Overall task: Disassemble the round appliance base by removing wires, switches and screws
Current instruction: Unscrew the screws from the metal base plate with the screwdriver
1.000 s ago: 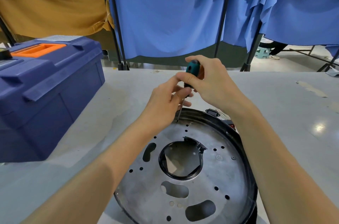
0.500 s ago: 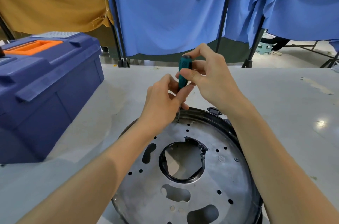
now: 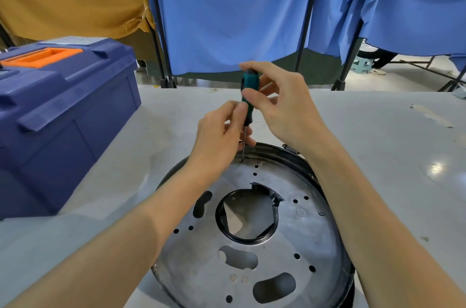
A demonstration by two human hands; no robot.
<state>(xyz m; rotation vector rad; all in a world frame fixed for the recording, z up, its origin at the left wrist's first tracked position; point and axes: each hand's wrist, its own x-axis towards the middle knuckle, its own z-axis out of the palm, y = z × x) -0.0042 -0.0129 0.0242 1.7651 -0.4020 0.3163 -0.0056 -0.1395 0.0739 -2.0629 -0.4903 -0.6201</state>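
A big blue toolbox (image 3: 63,118) blocks the left side of the grey bench (image 3: 378,156). The round base (image 3: 290,244) fills the near middle, and both forearms stretch across it. At its far rim the left hand (image 3: 219,138) and right hand (image 3: 280,106) pinch an upright screwdriver (image 3: 248,95). Open bench lies right of the base, beyond it, and in a strip beside the toolbox. Curtain poles (image 3: 308,17) stand behind the far edge.

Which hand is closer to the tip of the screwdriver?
Left. The left hand pinches the screwdriver low, by the shaft just above the tip; the right hand grips the teal handle higher up.
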